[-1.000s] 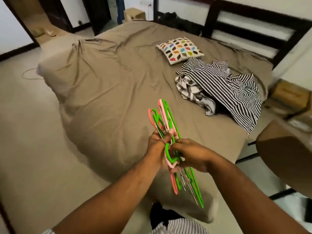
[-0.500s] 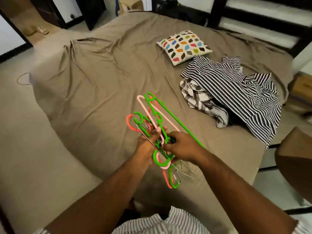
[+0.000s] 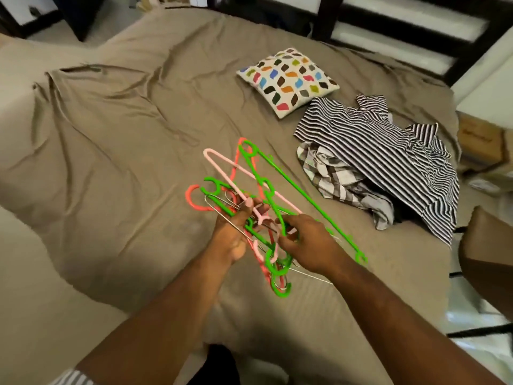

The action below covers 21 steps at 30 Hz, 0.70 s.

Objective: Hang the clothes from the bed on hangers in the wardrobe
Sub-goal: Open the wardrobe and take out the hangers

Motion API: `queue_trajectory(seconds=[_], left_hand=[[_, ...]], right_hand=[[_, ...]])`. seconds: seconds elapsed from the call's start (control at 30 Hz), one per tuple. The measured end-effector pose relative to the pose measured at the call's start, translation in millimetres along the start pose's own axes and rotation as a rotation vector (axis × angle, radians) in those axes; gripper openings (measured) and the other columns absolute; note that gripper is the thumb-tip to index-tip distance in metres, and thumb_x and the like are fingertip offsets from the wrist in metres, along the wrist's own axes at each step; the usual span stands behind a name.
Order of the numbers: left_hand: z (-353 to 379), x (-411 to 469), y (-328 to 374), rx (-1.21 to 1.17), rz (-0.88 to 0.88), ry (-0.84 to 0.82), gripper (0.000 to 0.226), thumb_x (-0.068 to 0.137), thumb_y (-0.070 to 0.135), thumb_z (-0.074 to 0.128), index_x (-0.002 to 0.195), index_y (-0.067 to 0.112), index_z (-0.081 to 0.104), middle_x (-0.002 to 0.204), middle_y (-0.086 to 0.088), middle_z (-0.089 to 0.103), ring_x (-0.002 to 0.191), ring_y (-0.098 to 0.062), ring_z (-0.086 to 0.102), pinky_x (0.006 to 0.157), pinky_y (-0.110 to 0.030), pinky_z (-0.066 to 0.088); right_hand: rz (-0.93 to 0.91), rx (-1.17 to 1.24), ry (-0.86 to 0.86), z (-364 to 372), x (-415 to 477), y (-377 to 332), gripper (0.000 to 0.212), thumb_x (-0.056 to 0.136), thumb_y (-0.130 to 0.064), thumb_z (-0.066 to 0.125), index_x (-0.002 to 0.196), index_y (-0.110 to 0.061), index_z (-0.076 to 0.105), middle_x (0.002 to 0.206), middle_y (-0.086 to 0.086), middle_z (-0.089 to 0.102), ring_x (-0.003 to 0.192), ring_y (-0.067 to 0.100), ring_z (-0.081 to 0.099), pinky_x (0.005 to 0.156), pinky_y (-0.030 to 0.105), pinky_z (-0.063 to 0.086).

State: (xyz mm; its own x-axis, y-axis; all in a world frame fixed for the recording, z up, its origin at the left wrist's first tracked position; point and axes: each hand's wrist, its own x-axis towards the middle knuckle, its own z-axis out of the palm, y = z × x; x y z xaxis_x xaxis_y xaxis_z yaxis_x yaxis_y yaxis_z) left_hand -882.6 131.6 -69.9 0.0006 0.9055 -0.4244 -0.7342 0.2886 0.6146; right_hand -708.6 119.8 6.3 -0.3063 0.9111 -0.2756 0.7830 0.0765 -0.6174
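A tangled bunch of hangers (image 3: 251,190), green, pink, coral and bare wire, is held low over the bed's near half. My left hand (image 3: 231,232) grips the bunch from the left, thumb on top. My right hand (image 3: 305,243) pinches a green hanger near its neck on the right side. One long green hanger (image 3: 311,201) sticks out to the right of the bunch. A pile of clothes (image 3: 380,162) lies on the bed's right side: a black-and-white striped garment on top, a checked grey one under it.
The bed (image 3: 116,151) has a wrinkled tan sheet. A white cushion with coloured patches (image 3: 287,80) lies near the dark headboard (image 3: 388,26). Cardboard boxes (image 3: 480,140) stand at the right. A brown rounded seat (image 3: 488,245) sits at the right edge.
The hangers have fanned apart and tipped flatter over the bed. Both hands have moved forward over the mattress, and the view has come closer to the bed.
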Motion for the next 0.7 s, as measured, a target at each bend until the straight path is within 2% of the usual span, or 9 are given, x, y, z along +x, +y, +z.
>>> queue_trajectory(seconds=[0.07, 0.2, 0.3, 0.37, 0.43, 0.5, 0.53, 0.63, 0.7], left_hand=[[-28, 31, 25, 0.007, -0.024, -0.063, 0.027, 0.070, 0.022, 0.083, 0.091, 0.009, 0.072, 0.085, -0.006, 0.075, 0.079, -0.017, 0.074, 0.071, -0.033, 0.061], [-93, 104, 70, -0.003, -0.009, -0.096, 0.036, 0.067, 0.032, 0.090, 0.091, 0.013, 0.071, 0.085, -0.003, 0.071, 0.078, -0.014, 0.070, 0.072, -0.032, 0.057], [-140, 155, 101, 0.007, 0.034, -0.029, 0.043, 0.068, 0.034, 0.091, 0.098, 0.014, 0.068, 0.088, -0.002, 0.071, 0.082, -0.015, 0.069, 0.080, -0.036, 0.056], [-170, 187, 121, -0.003, 0.108, 0.019, 0.033, 0.078, 0.027, 0.080, 0.102, 0.013, 0.064, 0.091, 0.000, 0.073, 0.087, -0.015, 0.070, 0.083, -0.039, 0.059], [-201, 215, 136, -0.062, 0.191, 0.090, 0.021, 0.085, 0.023, 0.066, 0.104, 0.012, 0.065, 0.094, -0.001, 0.075, 0.090, -0.015, 0.071, 0.085, -0.041, 0.060], [-240, 244, 144, -0.064, 0.268, 0.201, 0.029, 0.088, 0.027, 0.067, 0.112, 0.010, 0.065, 0.103, -0.006, 0.074, 0.097, -0.019, 0.070, 0.092, -0.042, 0.057], [-263, 253, 142, -0.005, 0.295, 0.279, 0.033, 0.088, 0.031, 0.071, 0.114, 0.011, 0.064, 0.107, -0.009, 0.073, 0.096, -0.021, 0.069, 0.090, -0.042, 0.056], [-322, 266, 115, 0.400, 0.255, 0.581, 0.037, 0.092, 0.045, 0.067, 0.106, 0.011, 0.064, 0.120, -0.020, 0.067, 0.081, -0.024, 0.063, 0.064, -0.022, 0.056], [-334, 261, 98, 0.487, 0.365, 0.659, 0.049, 0.093, 0.036, 0.068, 0.120, -0.003, 0.057, 0.109, -0.015, 0.071, 0.082, -0.015, 0.066, 0.067, -0.019, 0.055]], right_hand=[[-0.013, -0.061, 0.000, 18, 41, -20, 0.021, 0.087, -0.018, 0.068, 0.105, -0.008, 0.070, 0.090, 0.009, 0.062, 0.089, 0.022, 0.058, 0.083, 0.039, 0.045], [-0.045, -0.138, -0.029, 69, 136, -49, 0.012, 0.088, -0.020, 0.065, 0.097, -0.013, 0.066, 0.087, 0.009, 0.056, 0.095, 0.027, 0.057, 0.078, 0.032, 0.038], [-0.087, -0.150, -0.031, 107, 204, -67, 0.029, 0.090, -0.025, 0.060, 0.117, -0.016, 0.067, 0.104, 0.015, 0.061, 0.105, 0.031, 0.058, 0.080, 0.028, 0.037], [-0.107, -0.164, -0.015, 130, 243, -79, 0.039, 0.092, -0.024, 0.061, 0.131, -0.018, 0.062, 0.118, 0.015, 0.059, 0.113, 0.031, 0.058, 0.090, 0.032, 0.042], [-0.128, -0.174, 0.016, 151, 270, -88, 0.043, 0.094, -0.024, 0.062, 0.136, -0.019, 0.058, 0.127, 0.013, 0.055, 0.117, 0.031, 0.057, 0.094, 0.037, 0.046], [-0.134, -0.206, 0.067, 173, 285, -89, 0.044, 0.094, -0.028, 0.060, 0.138, -0.024, 0.056, 0.131, 0.009, 0.052, 0.117, 0.031, 0.057, 0.093, 0.041, 0.051], [-0.122, -0.221, 0.070, 185, 287, -85, 0.046, 0.093, -0.028, 0.060, 0.139, -0.026, 0.055, 0.132, 0.007, 0.051, 0.118, 0.031, 0.056, 0.092, 0.043, 0.053], [-0.040, -0.288, -0.009, 215, 278, -63, 0.051, 0.093, -0.027, 0.060, 0.143, -0.030, 0.050, 0.137, 0.002, 0.046, 0.121, 0.030, 0.053, 0.089, 0.042, 0.053], [0.018, -0.315, -0.080, 227, 264, -43, 0.052, 0.095, -0.028, 0.058, 0.145, -0.032, 0.047, 0.139, 0.000, 0.043, 0.121, 0.030, 0.053, 0.088, 0.041, 0.051]])
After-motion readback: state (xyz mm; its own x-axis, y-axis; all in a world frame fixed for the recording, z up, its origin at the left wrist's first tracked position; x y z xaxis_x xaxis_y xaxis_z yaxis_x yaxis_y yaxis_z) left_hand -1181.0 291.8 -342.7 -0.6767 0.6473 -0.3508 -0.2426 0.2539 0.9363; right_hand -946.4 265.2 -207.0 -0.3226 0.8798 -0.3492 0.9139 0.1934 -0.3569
